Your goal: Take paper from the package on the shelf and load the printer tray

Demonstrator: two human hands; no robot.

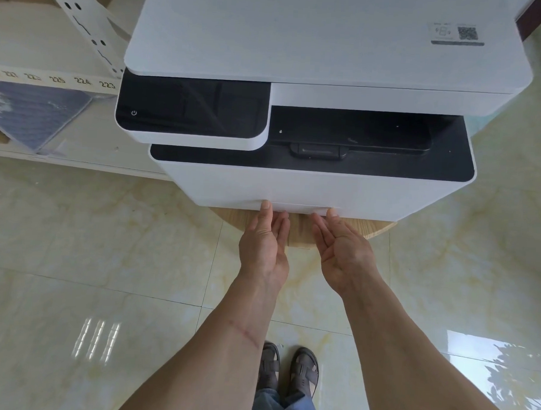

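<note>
Both hands are reaching to the bottom front edge of the printer (313,113), palms turned inward and facing each other. The left hand (266,242) is resting its thumb tip on the white tray front (297,208) while its fingers are curling beneath that edge; the right hand (343,254) is doing the same just beside it, at 3 o'clock from the left. Neither hand is carrying paper; each is pinching lightly on the tray's lip, thumb above and fingers below, though how firmly cannot be told. The tray is sitting flush in the printer body, closed.

The printer is standing on a round wooden table (302,231), whose rim is showing under the hands. At 12 o'clock from the hands, the dark output slot and a black control panel (193,108) with a power symbol are facing up.

At 10 o'clock, a pale shelf (52,56) with numbered labels is holding a blue-grey package (34,114), well apart from the hands. At 6 o'clock, two sandalled feet (288,373) are standing on the glossy tiled floor (74,258).
</note>
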